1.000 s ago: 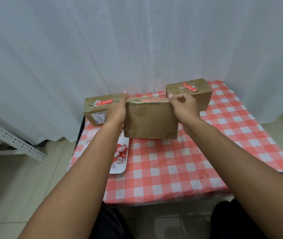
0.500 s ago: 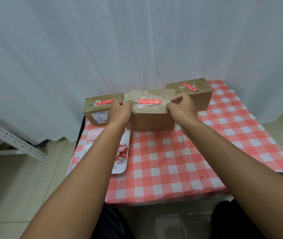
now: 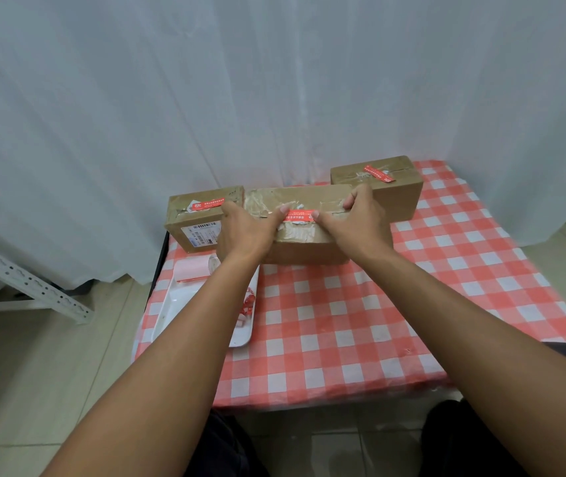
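A surface draped in a red-and-white checked cloth [image 3: 343, 321] is seen from above, with two bare forearms stretched across it from the near edge. At the near left of the cloth a white rectangular plastic tray [image 3: 171, 311] is laid lengthwise. Small red-and-white scraps [image 3: 248, 304] are gathered along its right side, and a pale pink paper pad [image 3: 190, 270] is placed at its far end.

Farther back, a brown cardboard box wrapped in clear tape [image 3: 305, 251] is gripped at both ends. The left hand [image 3: 243, 228] is curled round the box's left end, with the thumb laid across the top. The right hand [image 3: 360, 218] is clamped over the right end, its fingers hooked on the far top edge. A red printed sticker [image 3: 299, 215] is framed between the two thumbs. Whether the box rests fully on the cloth cannot be told.

The held box is flanked by a taped brown box with a white shipping label [image 3: 199, 215], touching it on the left. A second taped brown box [image 3: 398, 197] is set just behind the right hand.

A white curtain [image 3: 274, 80] is hung behind, and a white perforated metal rack [image 3: 23, 287] is seen on the tiled floor [image 3: 51, 373] at far left.
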